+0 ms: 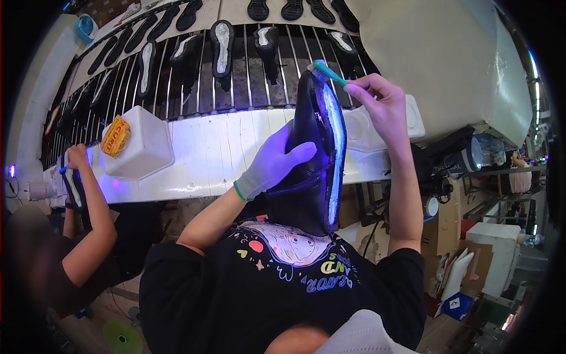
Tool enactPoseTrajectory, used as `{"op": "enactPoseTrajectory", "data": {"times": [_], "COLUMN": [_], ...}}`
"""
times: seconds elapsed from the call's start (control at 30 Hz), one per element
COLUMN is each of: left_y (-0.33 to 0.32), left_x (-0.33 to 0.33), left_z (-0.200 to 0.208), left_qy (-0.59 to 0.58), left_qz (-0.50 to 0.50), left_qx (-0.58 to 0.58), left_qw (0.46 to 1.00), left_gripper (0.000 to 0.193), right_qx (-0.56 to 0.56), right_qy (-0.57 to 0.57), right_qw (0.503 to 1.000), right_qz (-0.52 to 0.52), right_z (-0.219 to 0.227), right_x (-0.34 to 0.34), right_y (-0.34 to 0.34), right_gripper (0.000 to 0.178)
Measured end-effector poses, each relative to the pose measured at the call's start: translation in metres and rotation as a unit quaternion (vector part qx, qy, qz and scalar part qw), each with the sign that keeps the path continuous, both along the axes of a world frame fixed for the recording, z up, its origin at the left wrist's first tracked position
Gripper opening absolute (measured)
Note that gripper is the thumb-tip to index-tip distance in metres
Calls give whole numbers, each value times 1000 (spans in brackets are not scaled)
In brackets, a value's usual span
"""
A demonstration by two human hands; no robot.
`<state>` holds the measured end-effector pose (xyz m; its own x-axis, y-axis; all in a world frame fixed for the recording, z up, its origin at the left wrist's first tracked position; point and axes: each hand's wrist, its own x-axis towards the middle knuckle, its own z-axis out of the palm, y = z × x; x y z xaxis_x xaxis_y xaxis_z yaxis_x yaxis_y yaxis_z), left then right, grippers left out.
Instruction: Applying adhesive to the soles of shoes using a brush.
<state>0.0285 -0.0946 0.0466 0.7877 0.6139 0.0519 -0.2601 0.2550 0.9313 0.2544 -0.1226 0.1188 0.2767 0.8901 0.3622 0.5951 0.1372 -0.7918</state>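
My left hand (272,160), in a pale glove with a green cuff, grips a shiny black boot (306,197) around its upper. The boot's toe points away from me and its shaft end rests near my chest. Its underside faces right, where a whitish strip (337,141) glows blue-violet. Between the bare fingers of my right hand (382,105) is a green-handled toothbrush (331,72). The brush's bristles touch or nearly touch the edge of the toe.
Beyond the white bench (206,156) runs a roller conveyor (247,94) bearing black boots and soles with white patches. A white box (147,144) with a yellow packet (115,137) stands left; a white container (367,133) is behind my right forearm. Another person's arm (97,206) works at far left.
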Motion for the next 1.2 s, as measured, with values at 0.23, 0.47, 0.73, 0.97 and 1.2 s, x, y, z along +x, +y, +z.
{"op": "enactPoseTrajectory", "data": {"times": [0.23,0.47,0.73,0.97,1.2], "left_y": [7,6,11,19,27], "left_x": [-6,-9,-11,-5,-5], "left_z": [-7,-6,-4,-10,-23], "left_qy": [-6,-8,-6,-23,-34], "left_qz": [-5,17,55,61,68], "left_qx": [-35,-117,-103,-109,-173], "left_qw": [999,993,993,992,982], "left_gripper": [47,44,41,40,42], "right_qx": [-67,-109,-191,-84,-165], "right_qy": [-42,-68,16,-48,1], "right_qw": [980,961,919,982,946], "right_qz": [182,244,346,165,280], "right_z": [16,17,14,13,9], "right_x": [6,4,-8,-14,-12], "right_y": [-16,-35,-63,-45,-63], "right_gripper": [10,10,10,7,11]}}
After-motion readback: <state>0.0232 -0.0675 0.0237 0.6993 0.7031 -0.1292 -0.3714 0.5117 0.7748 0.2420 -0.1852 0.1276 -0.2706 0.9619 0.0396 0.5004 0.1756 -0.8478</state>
